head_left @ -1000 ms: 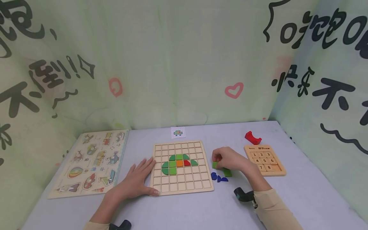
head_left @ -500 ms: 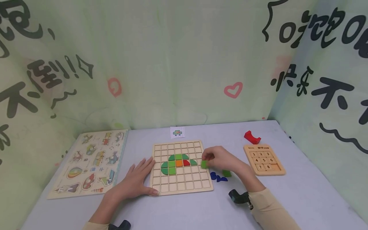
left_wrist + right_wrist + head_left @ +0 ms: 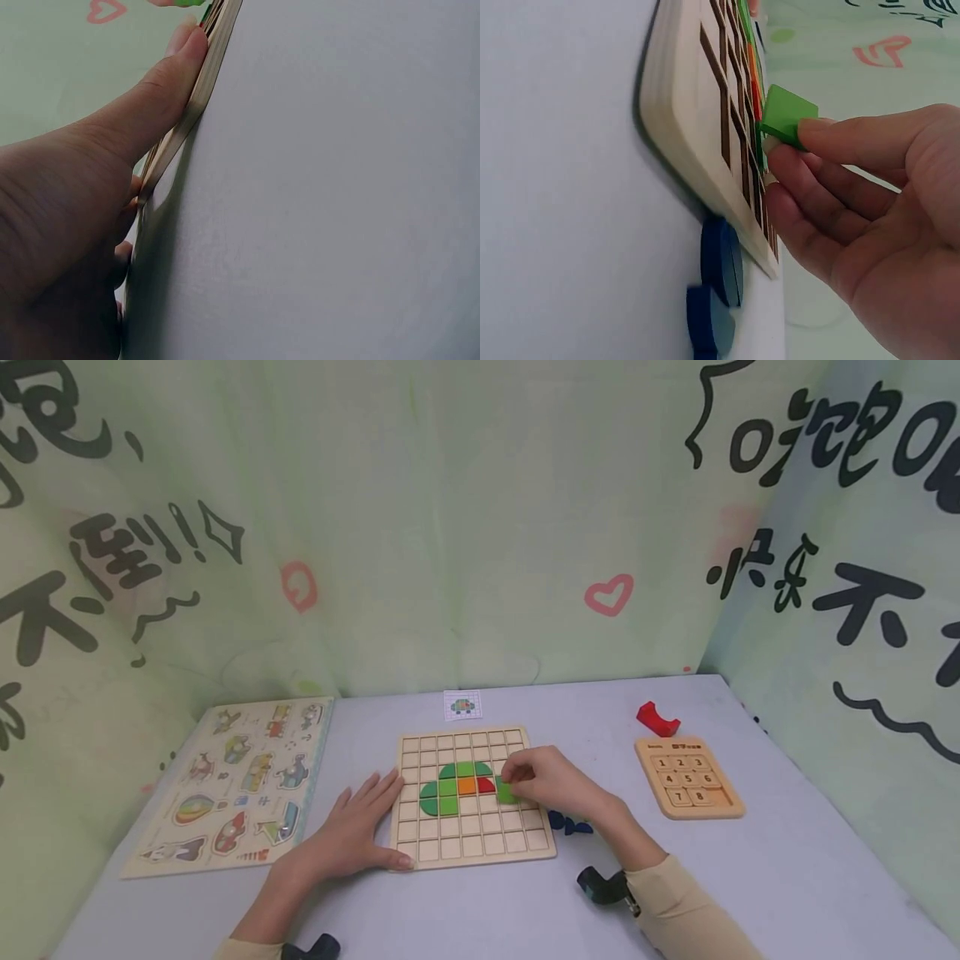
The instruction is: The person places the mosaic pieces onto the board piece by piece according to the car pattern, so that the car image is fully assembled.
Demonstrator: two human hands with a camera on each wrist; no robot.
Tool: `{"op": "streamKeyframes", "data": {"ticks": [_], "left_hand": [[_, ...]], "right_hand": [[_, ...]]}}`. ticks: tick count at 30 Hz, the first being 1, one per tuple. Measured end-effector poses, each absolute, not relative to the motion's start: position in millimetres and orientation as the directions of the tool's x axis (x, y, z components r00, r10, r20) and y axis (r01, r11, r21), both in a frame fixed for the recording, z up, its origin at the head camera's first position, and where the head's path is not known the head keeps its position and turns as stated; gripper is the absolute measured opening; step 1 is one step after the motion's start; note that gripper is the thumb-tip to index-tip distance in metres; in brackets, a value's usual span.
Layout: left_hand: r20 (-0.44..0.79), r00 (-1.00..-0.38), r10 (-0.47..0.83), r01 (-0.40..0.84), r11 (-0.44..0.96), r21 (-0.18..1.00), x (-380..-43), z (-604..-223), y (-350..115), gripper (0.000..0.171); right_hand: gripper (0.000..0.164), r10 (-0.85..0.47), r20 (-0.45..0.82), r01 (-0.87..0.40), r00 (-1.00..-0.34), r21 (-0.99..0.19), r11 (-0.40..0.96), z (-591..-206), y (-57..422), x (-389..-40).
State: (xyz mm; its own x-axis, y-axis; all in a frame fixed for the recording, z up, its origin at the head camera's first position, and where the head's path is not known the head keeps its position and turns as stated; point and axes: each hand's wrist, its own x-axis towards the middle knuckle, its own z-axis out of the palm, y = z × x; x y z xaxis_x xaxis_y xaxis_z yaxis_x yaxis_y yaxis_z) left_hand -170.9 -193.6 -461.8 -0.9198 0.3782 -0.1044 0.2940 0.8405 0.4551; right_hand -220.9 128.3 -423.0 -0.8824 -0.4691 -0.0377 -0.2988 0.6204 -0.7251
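A wooden grid board [image 3: 487, 845] lies mid-table, with green, orange and red tiles forming a rounded shape in its cells. Its left edge is under my left hand [image 3: 351, 837], which has its fingers spread and its thumb at the near corner; in the left wrist view the thumb [image 3: 150, 94] lies along the board's side. My right hand [image 3: 553, 783] pinches a light green square tile [image 3: 784, 112] between thumb and fingertips. That tile is tilted, close over the right part of the grid, beside the red piece [image 3: 486, 785].
Several blue pieces [image 3: 570, 824] lie by the board's right edge. A number board [image 3: 723, 806] and a red arched piece [image 3: 658, 720] are further right. A picture puzzle board [image 3: 225, 760] lies left. Behind the grid is a small pattern card [image 3: 462, 705].
My right hand has picked up the green square from the table and carried it left over the grid board. The other loose green square is now hidden behind that hand. The left hand stays put.
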Motion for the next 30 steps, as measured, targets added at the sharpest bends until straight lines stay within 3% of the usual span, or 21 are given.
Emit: {"op": "streamKeyframes", "data": {"ticks": [15, 30], "left_hand": [[-0.100, -0.920, 0.380, 0.295, 0.836, 0.462, -171.9, -464.0, -194.7, 0.127], [-0.103, -0.918, 0.382, 0.296, 0.836, 0.462, -172.0, -463.6, -194.7, 0.126]], "right_hand": [[0.013, -0.514, 0.019, -0.370, -0.858, -0.717, 0.591, -424.8, 90.5, -215.3], [0.013, -0.530, 0.083, -0.467, -0.844, -0.601, 0.649, -426.9, 72.8, -204.2]]}}
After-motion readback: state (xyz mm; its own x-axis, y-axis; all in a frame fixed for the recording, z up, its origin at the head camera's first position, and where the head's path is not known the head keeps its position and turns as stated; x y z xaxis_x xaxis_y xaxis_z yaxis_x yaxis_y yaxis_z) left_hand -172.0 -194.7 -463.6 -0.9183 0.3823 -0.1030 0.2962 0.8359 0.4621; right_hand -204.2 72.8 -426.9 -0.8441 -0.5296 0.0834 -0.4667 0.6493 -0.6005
